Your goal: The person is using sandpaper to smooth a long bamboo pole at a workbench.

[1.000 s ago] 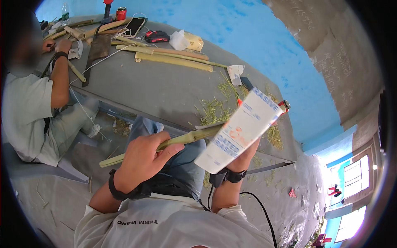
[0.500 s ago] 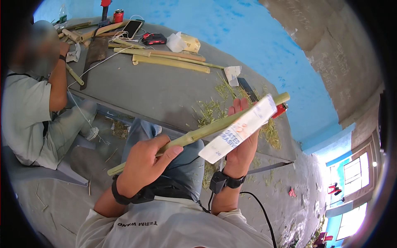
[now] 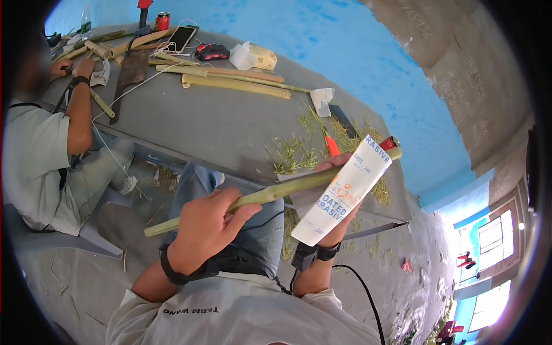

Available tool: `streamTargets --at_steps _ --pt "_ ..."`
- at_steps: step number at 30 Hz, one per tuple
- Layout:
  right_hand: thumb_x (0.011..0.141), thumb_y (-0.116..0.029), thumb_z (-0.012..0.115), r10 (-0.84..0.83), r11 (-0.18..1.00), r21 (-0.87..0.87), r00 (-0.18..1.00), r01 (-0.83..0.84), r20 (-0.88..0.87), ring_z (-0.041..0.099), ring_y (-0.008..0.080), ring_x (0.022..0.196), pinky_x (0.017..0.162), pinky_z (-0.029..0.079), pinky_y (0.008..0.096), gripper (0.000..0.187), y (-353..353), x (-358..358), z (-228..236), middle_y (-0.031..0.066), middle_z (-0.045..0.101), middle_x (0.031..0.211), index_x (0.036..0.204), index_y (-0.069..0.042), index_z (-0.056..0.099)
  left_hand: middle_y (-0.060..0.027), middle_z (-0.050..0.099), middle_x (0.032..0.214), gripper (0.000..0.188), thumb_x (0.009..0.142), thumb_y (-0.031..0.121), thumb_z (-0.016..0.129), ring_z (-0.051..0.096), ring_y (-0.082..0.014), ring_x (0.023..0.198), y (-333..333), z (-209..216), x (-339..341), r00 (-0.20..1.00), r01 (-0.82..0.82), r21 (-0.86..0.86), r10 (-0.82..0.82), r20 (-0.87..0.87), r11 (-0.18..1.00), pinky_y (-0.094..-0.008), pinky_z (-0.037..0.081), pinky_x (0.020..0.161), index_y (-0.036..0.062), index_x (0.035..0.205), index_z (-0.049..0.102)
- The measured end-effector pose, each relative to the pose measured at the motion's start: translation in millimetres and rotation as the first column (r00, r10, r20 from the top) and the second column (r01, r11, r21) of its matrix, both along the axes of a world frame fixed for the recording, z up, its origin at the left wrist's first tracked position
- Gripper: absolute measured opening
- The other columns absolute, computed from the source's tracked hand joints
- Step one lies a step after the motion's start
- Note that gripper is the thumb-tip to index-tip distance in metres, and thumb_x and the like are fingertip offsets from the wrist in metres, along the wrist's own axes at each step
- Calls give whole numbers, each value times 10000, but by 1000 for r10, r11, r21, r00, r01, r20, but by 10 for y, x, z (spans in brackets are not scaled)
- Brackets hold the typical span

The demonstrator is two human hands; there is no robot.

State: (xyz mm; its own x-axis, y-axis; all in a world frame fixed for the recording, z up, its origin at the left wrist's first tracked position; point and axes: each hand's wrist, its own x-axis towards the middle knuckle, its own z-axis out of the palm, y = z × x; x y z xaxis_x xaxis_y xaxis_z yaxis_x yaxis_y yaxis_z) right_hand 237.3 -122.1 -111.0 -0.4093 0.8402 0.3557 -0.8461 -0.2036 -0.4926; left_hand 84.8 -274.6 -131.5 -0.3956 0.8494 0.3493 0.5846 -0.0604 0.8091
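Observation:
My left hand (image 3: 210, 227) is wrapped round a green bamboo stick (image 3: 270, 194), which slants up to the right across my lap. Toward the stick's far end, my right hand (image 3: 336, 163) holds a white-backed strip of sandpaper (image 3: 343, 192) against it. Part of the strip's grey side shows below the stick. That strip hides most of my right palm and fingers; a few fingers show behind the bamboo.
A grey table (image 3: 230, 126) carries bamboo pieces (image 3: 236, 85), green shavings (image 3: 293, 155), an orange-red object (image 3: 332, 145), a red can (image 3: 390, 142), a phone (image 3: 181, 39) and a wide blade (image 3: 131, 75). A co-worker (image 3: 43, 155) sits at left, hands on the table.
My right hand has gone from spread fingers to curled behind the stick. The sandpaper has turned more upright. An orange-red object now shows beyond that hand.

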Motion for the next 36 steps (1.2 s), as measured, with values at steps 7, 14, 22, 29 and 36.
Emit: streamTargets --at_steps 7,14,22,29,36 --pt "995 -323 482 409 899 261 888 -352 -210 404 106 567 563 351 271 267 393 -115 -166 -34 431 640 818 -123 484 -108 506 522 534 908 537 561 503 -306 479 268 -522 134 981 -33 6 34 -193 999 -410 390 467 53 683 544" --pt "1025 -385 386 710 653 458 699 -603 -92 524 125 577 540 385 276 381 404 -85 -13 5 544 653 779 -104 462 -100 397 519 615 953 576 469 371 -200 470 292 -485 -213 586 767 -264 -472 658 585 -356 341 473 40 653 504" --pt "994 -340 494 433 875 338 872 -346 -230 514 121 569 519 368 272 310 338 -180 -35 -1 553 653 781 -115 476 -75 437 511 515 916 456 610 430 -194 456 271 -371 -34 948 -23 180 78 -308 983 -361 358 469 12 670 528" --pt "1044 -380 312 832 459 621 552 -636 -49 560 141 565 543 427 281 414 461 -313 42 27 554 626 790 -96 474 -142 533 545 412 833 355 716 538 -316 501 166 -364 -191 896 441 -299 -395 204 846 -407 400 496 -1 685 572" --pt "1021 -465 292 724 607 554 683 -570 -91 549 150 519 490 417 292 505 244 -259 212 47 566 611 748 -82 476 -162 558 581 388 816 347 710 558 -332 527 134 -413 -152 971 131 -90 -146 -188 987 -412 422 522 -15 728 603"
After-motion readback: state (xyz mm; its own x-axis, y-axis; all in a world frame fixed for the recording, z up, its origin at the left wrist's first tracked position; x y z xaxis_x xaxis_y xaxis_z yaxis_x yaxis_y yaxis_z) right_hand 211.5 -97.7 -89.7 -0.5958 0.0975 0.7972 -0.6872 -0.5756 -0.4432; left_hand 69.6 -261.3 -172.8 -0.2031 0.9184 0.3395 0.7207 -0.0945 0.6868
